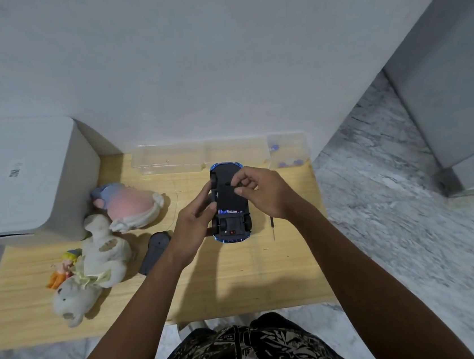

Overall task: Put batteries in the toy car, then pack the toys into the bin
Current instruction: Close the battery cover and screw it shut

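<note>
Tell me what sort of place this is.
Probably a room in a home: a low light wooden table stands on a grey marble-patterned floor against a plain white wall, with worn soft plush toys lying on it.

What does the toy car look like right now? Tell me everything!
The toy car is shiny blue plastic and is flipped upside down, so its flat black underside and black wheels face up. A gap in the underside shows something blue and white inside, probably batteries. There is a small red spot near its near end. It sits over the wooden table. The left hand grips its side, and the right hand pinches something small and dark over it.
</note>
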